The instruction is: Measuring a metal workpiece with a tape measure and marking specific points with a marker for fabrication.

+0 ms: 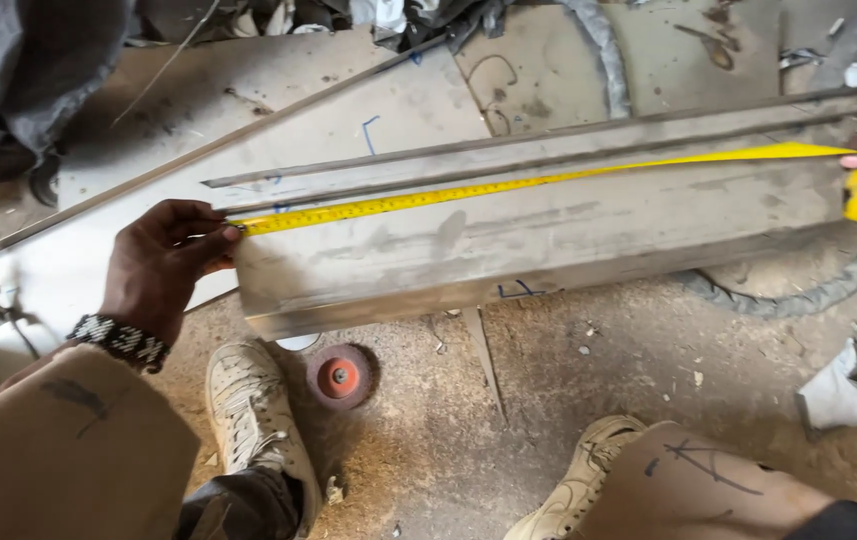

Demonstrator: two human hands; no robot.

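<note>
A yellow tape measure (508, 185) runs stretched out flat along the top of a long, dusty grey metal channel (548, 235), which lies slanting across the sawdust-strewn floor (548, 420), its case at the right end.

- No printed package, label, sign or screen shows anywhere in this spot.
- The nearest thing to packaging is 2 flat pieces of plain brown cardboard at the near edge.
- 1 flat brown cardboard piece (68, 450) sits at the bottom left, angular, with a dark smudge and a thin pen stroke on its face.
- The other flat brown cardboard piece (698, 480) sits at the bottom right, rounded at its top, with a few crossed dark pen lines.
- Whether either came off a box cannot be told.
- A torn white scrap (833, 395) lies on the dusty floor at the right; paper or wrapping, unclear.
</note>
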